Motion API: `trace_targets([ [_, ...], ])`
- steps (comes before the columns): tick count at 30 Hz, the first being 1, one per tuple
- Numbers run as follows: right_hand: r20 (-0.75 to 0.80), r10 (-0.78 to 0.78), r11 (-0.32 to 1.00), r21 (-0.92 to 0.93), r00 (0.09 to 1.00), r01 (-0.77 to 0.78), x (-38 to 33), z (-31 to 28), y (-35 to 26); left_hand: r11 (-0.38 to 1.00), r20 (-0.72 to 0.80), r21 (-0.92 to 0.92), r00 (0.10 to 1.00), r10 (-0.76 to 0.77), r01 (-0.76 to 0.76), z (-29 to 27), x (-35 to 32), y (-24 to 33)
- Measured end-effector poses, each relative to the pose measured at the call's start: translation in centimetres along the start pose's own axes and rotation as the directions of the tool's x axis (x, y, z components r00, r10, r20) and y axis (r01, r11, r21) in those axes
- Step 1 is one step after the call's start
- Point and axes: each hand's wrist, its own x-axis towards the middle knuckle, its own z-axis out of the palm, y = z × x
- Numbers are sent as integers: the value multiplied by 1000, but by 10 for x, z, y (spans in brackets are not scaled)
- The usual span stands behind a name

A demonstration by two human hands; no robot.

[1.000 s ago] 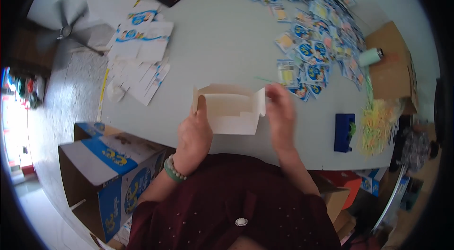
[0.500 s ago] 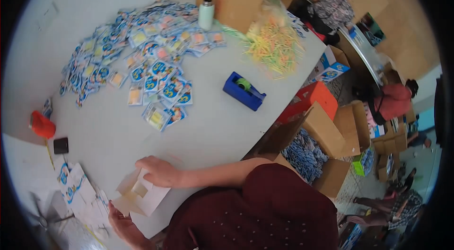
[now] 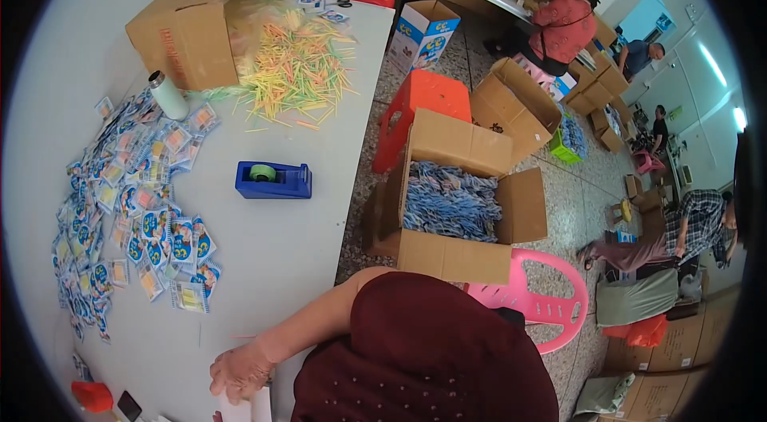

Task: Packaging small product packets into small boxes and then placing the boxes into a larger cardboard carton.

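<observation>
At the lower edge, my right hand (image 3: pixel 241 372) is closed over the top of a small white paperboard box (image 3: pixel 257 406), its fingers bent down along the side. The lower part of the box is cut off by the picture's edge. Of my left hand only a bit of fingertip (image 3: pixel 217 416) shows beside the box; its other fingers are hidden. Farther up the table stands a blue tape dispenser (image 3: pixel 274 181) with a green roll. A wide heap of small blue-and-white sachets (image 3: pixel 172 242) lies to its left.
Thin yellow, green and pink sticks (image 3: pixel 296 71) spill from a large cardboard box (image 3: pixel 185 39). A pale green bottle (image 3: pixel 167 96) leans in view near it. Right of the table are an open carton (image 3: pixel 455 254) of blue packets, a red stool (image 3: pixel 419 103), a pink chair (image 3: pixel 571 294) and several people.
The view has swung to the right, so the table has shifted left. My right hand still grips the white box, now near the lower edge; my left hand has almost left the picture.
</observation>
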Motion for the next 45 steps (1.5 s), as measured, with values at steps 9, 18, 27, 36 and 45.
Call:
trace_targets([
  [9, -110, 273, 857, -424, 956, -293, 27, 33, -11, 845, 61, 402, 910, -409, 353, 18, 12, 91],
  [18, 139, 417, 836, -447, 898, -319, 25, 7, -27, 903, 96, 428, 991, -91, 42, -1, -7, -33],
  [27, 214, 358, 910, -296, 909, -289, 24, -17, -39, 867, -117, -1, 861, -495, 498, 19, -3, 46],
  [36, 244, 933, 269, 22, 266, -963, -17, -49, -53, 780, -51, -430, 851, -523, 454, 14, -29, 32],
  [45, 200, 553, 364, 815, 809, -451, 15, -32, -62, 967, 51, -221, 992, -118, 127, -34, -38, 94],
])
